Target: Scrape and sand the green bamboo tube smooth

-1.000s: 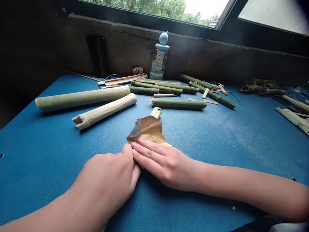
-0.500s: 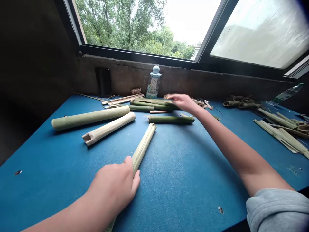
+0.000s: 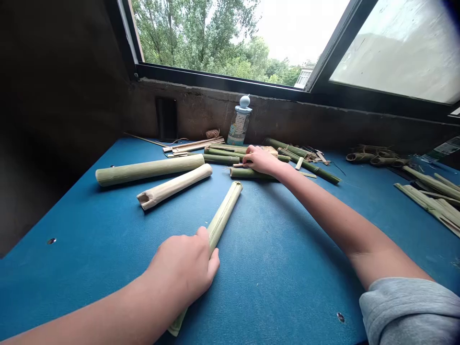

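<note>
My left hand (image 3: 183,266) is wrapped around the middle of a long, pale green scraped bamboo tube (image 3: 224,215), which lies on the table pointing away from me. At the far side, my right hand (image 3: 260,160) rests on a green bamboo section (image 3: 247,174). Its fingertips are next to a thin pale bamboo stick (image 3: 237,165). Just beyond the hand, a tan sheet, probably sandpaper (image 3: 270,151), lies partly hidden. I cannot tell whether the right hand grips anything.
A blue work table (image 3: 89,239) holds a thick green bamboo tube (image 3: 149,170) and a peeled cream tube (image 3: 174,186) to the left. A bottle (image 3: 239,122) and twine ball (image 3: 212,133) stand by the concrete wall (image 3: 287,120). More bamboo pieces (image 3: 427,196) lie at right.
The sandpaper no longer wraps the tube, and my right hand has left it and reached to the far bamboo pile. My left hand stays on the tube. The view has tilted upward.
</note>
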`<action>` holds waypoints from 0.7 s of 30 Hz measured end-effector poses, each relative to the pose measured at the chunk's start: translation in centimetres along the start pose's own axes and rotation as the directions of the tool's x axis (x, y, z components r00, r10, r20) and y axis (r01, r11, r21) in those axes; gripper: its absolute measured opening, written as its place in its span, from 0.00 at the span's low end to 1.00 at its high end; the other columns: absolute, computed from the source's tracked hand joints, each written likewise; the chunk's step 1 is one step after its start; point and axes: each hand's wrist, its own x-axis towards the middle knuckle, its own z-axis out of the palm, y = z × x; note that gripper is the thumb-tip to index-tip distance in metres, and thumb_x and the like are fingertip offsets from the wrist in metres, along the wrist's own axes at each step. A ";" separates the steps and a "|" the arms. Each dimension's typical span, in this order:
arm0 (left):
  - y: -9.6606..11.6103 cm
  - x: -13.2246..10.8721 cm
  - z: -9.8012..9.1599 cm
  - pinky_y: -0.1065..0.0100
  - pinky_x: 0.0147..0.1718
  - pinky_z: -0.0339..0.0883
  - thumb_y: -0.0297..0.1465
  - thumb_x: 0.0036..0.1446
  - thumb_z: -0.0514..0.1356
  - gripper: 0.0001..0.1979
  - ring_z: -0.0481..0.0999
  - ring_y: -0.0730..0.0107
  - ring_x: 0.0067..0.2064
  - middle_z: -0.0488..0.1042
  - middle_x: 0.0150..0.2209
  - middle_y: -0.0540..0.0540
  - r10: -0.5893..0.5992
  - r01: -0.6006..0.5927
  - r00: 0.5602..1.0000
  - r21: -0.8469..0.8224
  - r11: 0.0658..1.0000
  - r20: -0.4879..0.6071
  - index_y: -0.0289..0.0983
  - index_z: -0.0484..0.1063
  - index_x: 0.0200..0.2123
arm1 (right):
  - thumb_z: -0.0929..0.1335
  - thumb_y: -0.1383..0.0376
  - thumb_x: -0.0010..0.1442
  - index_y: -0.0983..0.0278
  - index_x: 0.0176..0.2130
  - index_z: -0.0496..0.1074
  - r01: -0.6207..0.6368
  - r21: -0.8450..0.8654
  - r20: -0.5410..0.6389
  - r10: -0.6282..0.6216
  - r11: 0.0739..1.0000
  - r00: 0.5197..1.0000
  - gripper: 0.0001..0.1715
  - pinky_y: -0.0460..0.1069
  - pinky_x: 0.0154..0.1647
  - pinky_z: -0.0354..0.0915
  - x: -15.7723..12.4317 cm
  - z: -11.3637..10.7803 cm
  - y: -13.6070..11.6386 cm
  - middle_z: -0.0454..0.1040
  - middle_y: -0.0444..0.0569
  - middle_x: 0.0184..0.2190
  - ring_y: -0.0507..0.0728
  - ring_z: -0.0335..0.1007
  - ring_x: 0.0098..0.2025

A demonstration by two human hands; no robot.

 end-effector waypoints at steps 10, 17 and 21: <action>-0.2 0.0 0.2 0.51 0.30 0.74 0.37 0.69 0.45 0.18 0.82 0.40 0.34 0.77 0.26 0.38 0.005 -0.006 1.000 -0.021 1.000 -0.009 0.33 0.68 0.43 | 0.57 0.65 0.72 0.62 0.49 0.68 0.064 0.160 -0.404 0.006 0.985 0.915 0.14 0.50 0.41 0.71 -5.3 -8.1 -3.5 0.74 0.51 0.49 0.55 0.75 0.43; -0.2 -0.1 0.0 0.50 0.29 0.74 0.36 0.69 0.44 0.18 0.82 0.40 0.34 0.78 0.29 0.37 0.012 -0.012 1.000 -0.011 1.000 -0.001 0.31 0.69 0.45 | 0.69 0.59 0.67 0.65 0.46 0.73 0.014 -0.003 -0.058 -0.014 1.000 0.998 0.13 0.52 0.40 0.73 -10.1 -4.2 -3.6 0.76 0.49 0.42 0.54 0.73 0.38; -0.1 -0.1 0.0 0.50 0.29 0.74 0.36 0.69 0.45 0.18 0.82 0.40 0.34 0.77 0.28 0.37 0.007 -0.008 1.000 -0.011 1.000 -0.009 0.31 0.69 0.45 | 0.67 0.57 0.69 0.63 0.55 0.71 -0.109 -0.113 0.007 0.111 0.988 0.994 0.18 0.56 0.48 0.74 -11.0 -0.9 -2.4 0.73 0.53 0.53 0.57 0.74 0.48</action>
